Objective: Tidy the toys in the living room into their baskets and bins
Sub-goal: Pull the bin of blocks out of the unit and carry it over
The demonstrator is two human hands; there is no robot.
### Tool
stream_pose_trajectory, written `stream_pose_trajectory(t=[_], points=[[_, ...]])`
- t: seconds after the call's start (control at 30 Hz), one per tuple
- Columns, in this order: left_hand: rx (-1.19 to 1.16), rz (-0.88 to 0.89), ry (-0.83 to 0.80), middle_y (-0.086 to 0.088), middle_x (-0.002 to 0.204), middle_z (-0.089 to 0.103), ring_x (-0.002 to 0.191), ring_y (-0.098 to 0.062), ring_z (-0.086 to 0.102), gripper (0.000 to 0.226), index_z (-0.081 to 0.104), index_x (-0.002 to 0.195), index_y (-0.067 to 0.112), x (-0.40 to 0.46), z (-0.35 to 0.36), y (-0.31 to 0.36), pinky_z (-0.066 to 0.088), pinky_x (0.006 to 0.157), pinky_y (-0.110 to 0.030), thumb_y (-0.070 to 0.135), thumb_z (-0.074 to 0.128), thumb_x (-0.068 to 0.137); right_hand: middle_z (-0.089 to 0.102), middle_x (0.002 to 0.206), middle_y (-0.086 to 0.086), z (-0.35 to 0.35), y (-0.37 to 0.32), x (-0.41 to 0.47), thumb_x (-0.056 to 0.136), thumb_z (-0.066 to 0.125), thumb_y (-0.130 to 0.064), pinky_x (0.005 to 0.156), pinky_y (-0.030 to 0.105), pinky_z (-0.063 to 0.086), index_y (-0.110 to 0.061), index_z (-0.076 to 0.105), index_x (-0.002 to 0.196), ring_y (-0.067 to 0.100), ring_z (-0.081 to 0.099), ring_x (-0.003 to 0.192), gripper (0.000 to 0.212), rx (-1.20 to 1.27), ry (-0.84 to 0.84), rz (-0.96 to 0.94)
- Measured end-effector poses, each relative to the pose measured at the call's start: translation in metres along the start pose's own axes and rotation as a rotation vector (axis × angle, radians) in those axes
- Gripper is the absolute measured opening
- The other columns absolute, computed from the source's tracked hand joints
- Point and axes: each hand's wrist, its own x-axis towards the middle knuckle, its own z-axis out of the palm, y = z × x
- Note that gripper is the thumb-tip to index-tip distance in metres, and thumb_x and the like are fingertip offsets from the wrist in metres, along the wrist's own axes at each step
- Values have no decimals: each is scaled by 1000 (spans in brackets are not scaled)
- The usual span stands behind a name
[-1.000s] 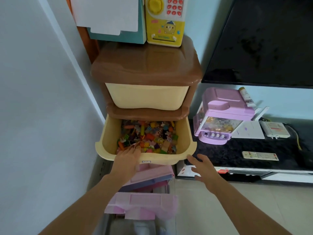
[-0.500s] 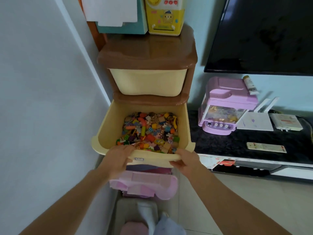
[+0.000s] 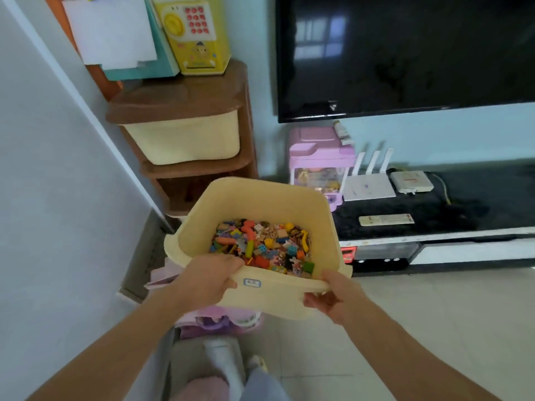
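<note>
With your left hand (image 3: 209,277) and right hand (image 3: 333,296) both clamped on the front rim of the cream drawer bin (image 3: 260,204), held clear of the brown drawer unit (image 3: 179,105), keep it level so the toy pieces (image 3: 262,247) stay inside.

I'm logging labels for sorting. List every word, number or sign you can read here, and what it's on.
Nothing reads clearly.
Sticker on the drawer: too small and blurred.
Red keypad on the yellow toy safe: digits blurred.
Logo on the TV: a mark, illegible.
Remote: print too small.
</note>
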Motion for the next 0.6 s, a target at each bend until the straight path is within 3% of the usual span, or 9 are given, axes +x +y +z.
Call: stream_pose_trajectory(t=[0.17, 0.3, 0.4, 0.53, 0.6], points=[[-8, 157, -25, 9, 128, 52, 118, -8, 48, 34, 44, 128, 26, 19, 9, 117, 36, 94, -21, 32, 47, 95, 53, 114, 29, -127, 11, -28, 84, 59, -1, 34, 36, 52, -1, 45, 113, 44, 61, 93, 32, 114, 114, -55], [8, 357, -48, 6, 122, 54, 111, -11, 50, 29, 47, 123, 22, 43, 7, 206, 33, 81, -21, 32, 44, 96, 53, 117, 28, -220, 16, -53, 85, 61, -5, 29, 32, 48, 0, 44, 117, 42, 61, 78, 37, 239, 236, -81], [27, 448, -98, 2, 120, 57, 110, -17, 52, 31, 50, 121, 19, 63, 0, 263, 34, 80, -27, 29, 49, 93, 54, 117, 27, -275, 19, -71, 84, 61, -4, 28, 34, 47, 1, 44, 118, 42, 61, 78, 39, 363, 328, -108], [90, 629, -115, 5, 130, 53, 116, -15, 51, 41, 44, 132, 23, 93, -6, 340, 35, 85, -26, 31, 50, 93, 54, 107, 23, -335, 29, -93, 84, 60, -1, 31, 40, 48, -1, 42, 106, 37, 61, 87, 29, 601, 445, -159], [69, 740, -118, 5, 127, 55, 113, -14, 53, 42, 45, 133, 24, 104, -9, 378, 35, 81, -25, 30, 52, 92, 54, 101, 21, -361, 40, -105, 83, 60, -1, 32, 39, 49, -2, 42, 104, 36, 61, 87, 28, 725, 516, -170]])
